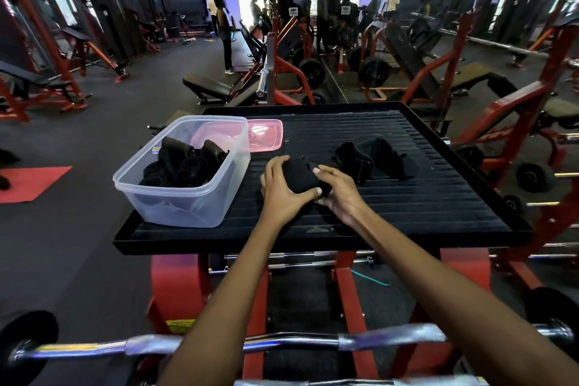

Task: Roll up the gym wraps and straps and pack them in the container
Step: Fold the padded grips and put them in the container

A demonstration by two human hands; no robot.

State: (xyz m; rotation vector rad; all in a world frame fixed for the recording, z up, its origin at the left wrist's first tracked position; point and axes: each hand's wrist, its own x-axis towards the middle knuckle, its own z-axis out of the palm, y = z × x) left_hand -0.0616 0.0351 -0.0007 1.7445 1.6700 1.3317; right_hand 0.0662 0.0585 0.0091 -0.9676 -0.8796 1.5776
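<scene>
Step in hand, by judgement: rolling one black wrap (302, 178) on the counter (438, 197). To do it well, keep the roll tight and its edges level, thumbs pinning the turns so none slackens before it goes to the container (175, 197). The left hand (282, 188) cups the wrap's near-left side, fingers curled onto it; the right hand (336, 189) grips its right end. The wrap lies between both hands, just right of the container, which already holds rolled wraps (185, 166). Loose straps (372, 160) lie beyond the right hand
</scene>
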